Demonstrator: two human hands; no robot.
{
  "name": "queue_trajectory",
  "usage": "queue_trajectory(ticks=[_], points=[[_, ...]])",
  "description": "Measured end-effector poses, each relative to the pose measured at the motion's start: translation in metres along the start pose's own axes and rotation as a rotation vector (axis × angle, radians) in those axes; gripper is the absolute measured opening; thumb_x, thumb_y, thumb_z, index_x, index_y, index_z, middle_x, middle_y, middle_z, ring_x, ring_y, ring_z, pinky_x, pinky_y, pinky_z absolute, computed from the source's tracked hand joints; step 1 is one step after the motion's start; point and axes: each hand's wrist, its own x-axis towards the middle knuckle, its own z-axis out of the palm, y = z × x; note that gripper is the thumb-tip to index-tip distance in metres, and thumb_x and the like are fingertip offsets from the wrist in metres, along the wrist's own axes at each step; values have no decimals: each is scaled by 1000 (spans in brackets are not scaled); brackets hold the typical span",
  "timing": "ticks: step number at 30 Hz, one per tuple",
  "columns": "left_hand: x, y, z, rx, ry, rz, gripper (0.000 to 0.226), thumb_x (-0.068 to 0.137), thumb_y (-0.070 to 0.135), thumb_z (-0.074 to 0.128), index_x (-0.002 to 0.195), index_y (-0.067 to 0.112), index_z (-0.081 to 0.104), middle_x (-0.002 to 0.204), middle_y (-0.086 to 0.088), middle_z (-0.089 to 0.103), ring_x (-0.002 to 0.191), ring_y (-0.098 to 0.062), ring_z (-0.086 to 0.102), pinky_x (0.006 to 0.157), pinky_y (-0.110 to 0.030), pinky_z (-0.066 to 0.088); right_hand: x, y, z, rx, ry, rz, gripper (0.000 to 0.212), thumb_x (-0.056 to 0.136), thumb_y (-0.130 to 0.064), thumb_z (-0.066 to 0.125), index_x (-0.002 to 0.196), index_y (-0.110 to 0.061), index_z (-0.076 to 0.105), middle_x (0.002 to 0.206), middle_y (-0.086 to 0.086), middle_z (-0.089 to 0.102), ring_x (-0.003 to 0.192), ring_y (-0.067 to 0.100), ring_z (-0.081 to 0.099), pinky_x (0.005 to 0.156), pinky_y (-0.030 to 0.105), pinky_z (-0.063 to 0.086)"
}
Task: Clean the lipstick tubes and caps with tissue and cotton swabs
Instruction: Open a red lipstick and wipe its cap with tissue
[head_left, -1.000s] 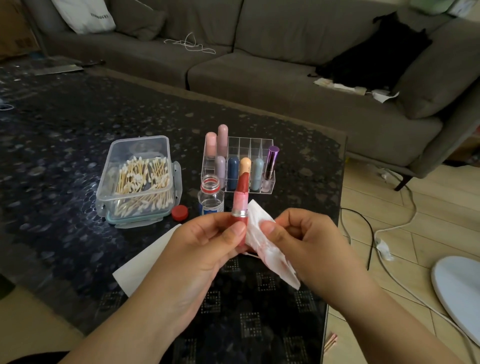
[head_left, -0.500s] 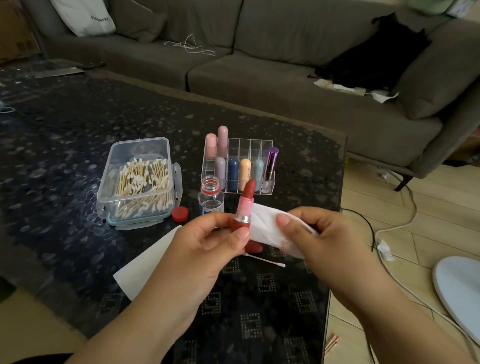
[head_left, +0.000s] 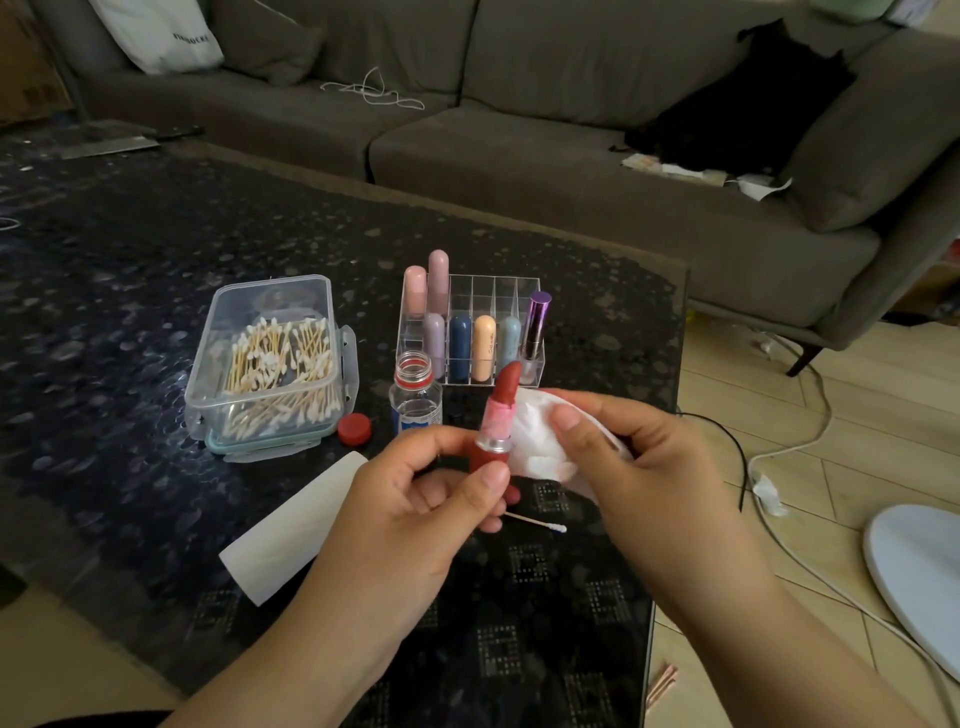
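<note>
Two bare forearms enter from the bottom edge of the frame, one from the lower left and one from the lower right, each ending in a bare hand near the centre. Neither arm shows a sleeve, cuff, watch, bracelet or strap anywhere along its visible length. The left hand (head_left: 415, 512) wears no ring or glove; its thumbnail is short, rounded and unpainted. The right hand (head_left: 631, 467) is likewise ungloved and ringless, with a short, plain thumbnail. At the bottom left corner lies a dark patch, too cropped to identify.
</note>
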Motion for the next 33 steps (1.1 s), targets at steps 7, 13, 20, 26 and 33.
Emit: queue_trajectory(ticks=[7,13,20,26,33], points=[[-1,0,1,20,-36,13,14,75,25,74,82,13,72,69,-2,68,62,-11,63,59,-18,50,-2,4,5,-179,9,-149,21,88,-19,59,89,-34,73,83,-11,70,77,1,64,65,10,45],[0,1,1,40,-27,25,27,67,25,64,86,6,69,68,-2,69,62,-10,63,59,-17,50,-5,1,8,299,-212,109,40,94,-36,46,89,-8,74,82,16,70,72,19,64,69,24,53],[1,2,-5,-17,-43,4,14,76,21,74,77,8,72,68,-6,69,60,-13,62,59,-19,50,-4,2,10,740,-372,324,28,91,-17,51,103,-3,72,88,12,70,73,17,62,69,27,54],[0,6,-8,-11,-72,-10,11,74,24,77,77,15,73,67,-3,68,60,-11,60,60,-21,50,0,1,2,708,-412,352,24,87,-10,55,103,-3,72,86,17,69,72,22,65,69,28,55],[-2,3,-8,17,-128,-4,12,71,20,65,78,15,73,67,-3,67,61,-10,60,60,-19,49,0,2,7,482,-350,278,23,82,-22,65,97,-5,70,75,17,66,66,29,62,67,33,55]])
